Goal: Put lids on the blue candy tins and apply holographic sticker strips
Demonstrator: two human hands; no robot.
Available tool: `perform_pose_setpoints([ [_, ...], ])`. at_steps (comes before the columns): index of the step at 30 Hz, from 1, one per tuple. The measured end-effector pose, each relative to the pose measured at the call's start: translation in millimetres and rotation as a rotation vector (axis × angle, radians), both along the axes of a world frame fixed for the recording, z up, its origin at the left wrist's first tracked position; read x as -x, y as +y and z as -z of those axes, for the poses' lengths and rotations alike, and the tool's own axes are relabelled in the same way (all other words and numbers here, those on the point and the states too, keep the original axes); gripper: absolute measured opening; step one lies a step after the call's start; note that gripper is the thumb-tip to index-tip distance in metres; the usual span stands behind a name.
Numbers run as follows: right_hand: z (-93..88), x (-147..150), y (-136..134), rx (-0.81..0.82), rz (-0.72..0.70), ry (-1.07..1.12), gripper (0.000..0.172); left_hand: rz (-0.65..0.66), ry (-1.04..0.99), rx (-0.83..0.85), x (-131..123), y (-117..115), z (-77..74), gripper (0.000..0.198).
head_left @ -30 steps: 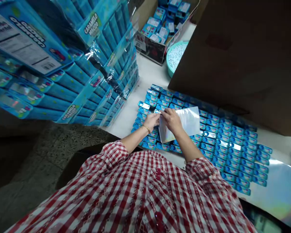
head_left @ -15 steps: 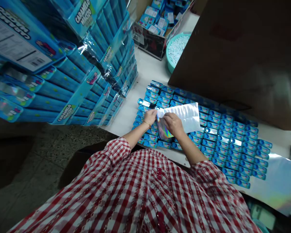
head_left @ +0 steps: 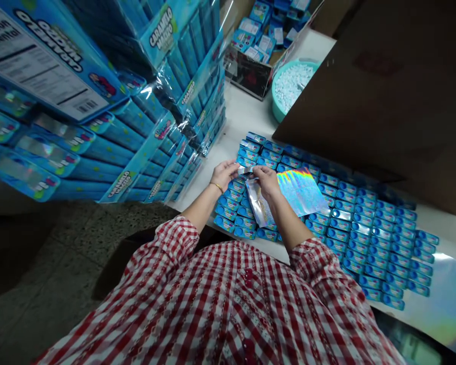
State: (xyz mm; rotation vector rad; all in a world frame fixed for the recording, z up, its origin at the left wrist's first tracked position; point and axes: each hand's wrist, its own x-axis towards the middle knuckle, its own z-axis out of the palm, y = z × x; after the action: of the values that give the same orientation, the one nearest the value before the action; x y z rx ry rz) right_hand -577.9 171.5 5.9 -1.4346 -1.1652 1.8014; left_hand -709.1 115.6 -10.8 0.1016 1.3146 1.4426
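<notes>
Both hands meet over rows of small blue candy tins (head_left: 359, 238) on the white table. Pinched in my left hand (head_left: 224, 176) is one end of a small silvery sticker (head_left: 245, 170). My right hand (head_left: 266, 181) has its fingertips closed on the other end, just above the tins. A shiny holographic sheet (head_left: 302, 192) lies across the tins, passing under my right hand and wrist. Whether the right hand's lower fingers also grip the sheet, I cannot tell.
Tall stacks of wrapped blue candy packs (head_left: 137, 147) rise at the left. Behind stand a carton (head_left: 247, 76) of blue tins and a turquoise bowl (head_left: 279, 109) of white candies. A large brown box (head_left: 383, 111) overhangs the right back. Another holographic sheet (head_left: 454, 299) lies far right.
The right hand has moved from the sheet's face up to the small sticker beside my left hand. The sheet has tilted and now lies lower, showing rainbow colours.
</notes>
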Motion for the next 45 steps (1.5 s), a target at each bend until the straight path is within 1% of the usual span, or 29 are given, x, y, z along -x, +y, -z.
perform_pose_setpoints([
  [4, -0.8, 8.8, 3.8, 0.026, 0.028, 0.049, 0.025, 0.045, 0.055, -0.044, 10.4, 15.1, 6.1, 0.051],
  [7, 7.2, 14.2, 11.5, -0.038, 0.081, 0.004, 0.024, 0.088, 0.112, -0.051, 19.8, 25.3, 12.1, 0.058],
  [11, 29.2, 25.6, 28.9, -0.229, 0.165, -0.202, 0.019, 0.125, 0.269, -0.029, 40.8, 45.7, 19.3, 0.058],
  [15, 46.0, 40.8, 42.3, -0.36, 0.128, -0.473, 0.016, 0.196, 0.402, 0.019, 59.5, 72.9, 29.6, 0.052],
  [19, 51.7, 50.5, 45.5, -0.456, 0.097, -0.693, 0.017, 0.249, 0.448, 0.062, 65.7, 92.3, 42.1, 0.046],
  [22, 52.9, 53.8, 45.8, -0.489, 0.091, -0.797, 0.019, 0.271, 0.46, 0.055, 67.5, 98.6, 48.2, 0.043],
  [28, 54.5, 57.4, 47.5, -0.469, 0.039, -0.892, 0.021, 0.324, 0.514, 0.053, 74.6, 104.0, 56.6, 0.039],
  [33, 57.3, 61.6, 48.3, -0.482, -0.007, -0.97, 0.018, 0.311, 0.539, 0.056, 68.9, 106.5, 74.9, 0.036],
  [36, 57.8, 59.4, 50.4, -0.522, -0.02, -1.005, 0.015, 0.289, 0.625, 0.083, 64.5, 107.2, 82.1, 0.032],
  [37, 57.2, 55.0, 51.6, -0.551, -0.047, -1.009, 0.015, 0.295, 0.68, 0.09, 64.4, 107.3, 82.0, 0.031],
  [39, 54.1, 38.3, 54.2, -0.632, -0.098, -1.013, 0.017, 0.32, 0.813, 0.094, 65.7, 105.7, 77.0, 0.029],
  [42, 45.2, -3.0, 54.3, -0.78, -0.132, -0.997, 0.025, 0.352, 1.063, 0.076, 63.1, 92.1, 59.7, 0.018],
  [43, 41.7, -17.7, 52.1, -0.831, -0.175, -0.973, 0.027, 0.371, 1.142, 0.06, 58.6, 83.3, 52.5, 0.015],
  [45, 35.6, -41.9, 44.2, -0.934, -0.364, -0.892, 0.028, 0.451, 1.191, 0.011, 42.8, 59.9, 38.2, 0.015],
])
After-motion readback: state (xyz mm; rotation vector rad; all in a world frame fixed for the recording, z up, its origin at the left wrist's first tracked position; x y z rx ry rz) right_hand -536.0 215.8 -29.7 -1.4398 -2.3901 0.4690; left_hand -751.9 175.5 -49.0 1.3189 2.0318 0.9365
